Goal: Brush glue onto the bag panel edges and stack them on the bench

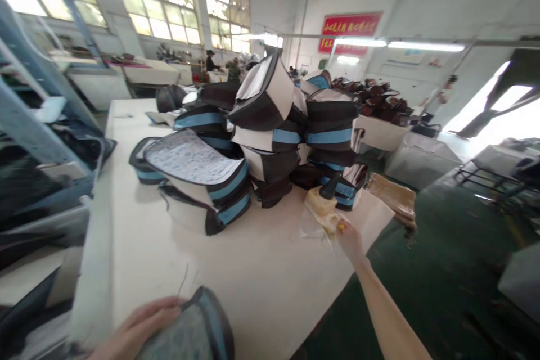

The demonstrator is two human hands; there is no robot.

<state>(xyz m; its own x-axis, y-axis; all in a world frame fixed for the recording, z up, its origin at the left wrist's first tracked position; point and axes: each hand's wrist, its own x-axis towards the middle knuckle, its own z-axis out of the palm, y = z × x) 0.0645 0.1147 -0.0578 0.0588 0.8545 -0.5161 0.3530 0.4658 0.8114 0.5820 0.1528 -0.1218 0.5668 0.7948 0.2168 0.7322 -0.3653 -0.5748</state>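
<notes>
My left hand rests on a grey patterned bag panel with dark and blue trim at the near edge of the white table; its fingers curl over the panel's edge. My right hand reaches far out to a cream-coloured glue pot with a dark brush handle standing in it, near the table's right corner. The fingers pinch a small yellow thing at the pot's side. A pile of dark, white and blue-striped bags sits beyond.
An open bag lies left of the pile. Brown paper sheets hang off the table's right corner. Blue racks stand on the left, more tables and brown goods behind, people in the far background, green floor on the right.
</notes>
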